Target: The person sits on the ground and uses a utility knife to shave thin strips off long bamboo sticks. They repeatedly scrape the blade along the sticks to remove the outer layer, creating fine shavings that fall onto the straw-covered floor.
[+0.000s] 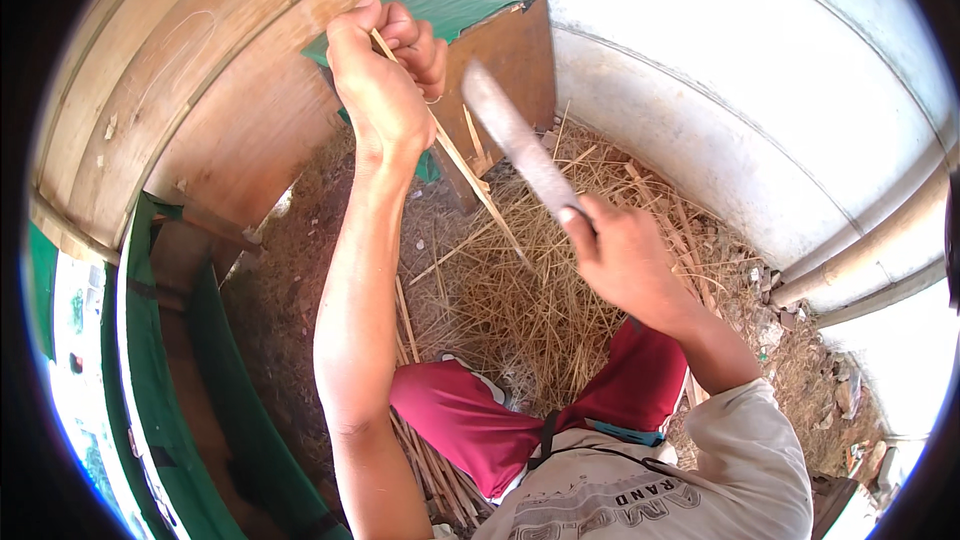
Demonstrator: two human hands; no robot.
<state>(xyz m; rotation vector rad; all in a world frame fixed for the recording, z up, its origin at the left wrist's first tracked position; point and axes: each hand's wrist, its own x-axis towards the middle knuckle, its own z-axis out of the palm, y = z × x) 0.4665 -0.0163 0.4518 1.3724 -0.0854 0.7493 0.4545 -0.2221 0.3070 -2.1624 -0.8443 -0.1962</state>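
My left hand (385, 70) is raised in front of the green-topped wooden stand, its fingers closed around a thin bamboo strip (458, 152). The strip slants down to the right from the fist toward the floor. Lower and to the right, my right hand (628, 258) grips a large knife by its handle. The knife's broad blade (515, 140) points up and to the left, slightly blurred, with a gap between it and the strip. Beneath both hands lies a pile of pale bamboo shavings (530, 310) on the ground, in front of my seated legs.
The wooden stand with a green cover (470, 12) stands just beyond my left hand. A plywood wall (220, 50) rises at left, a white wall (700, 90) at right. A green-lined trough (165, 380) lies lower left. Several bamboo strips (440, 485) lie beside my leg.
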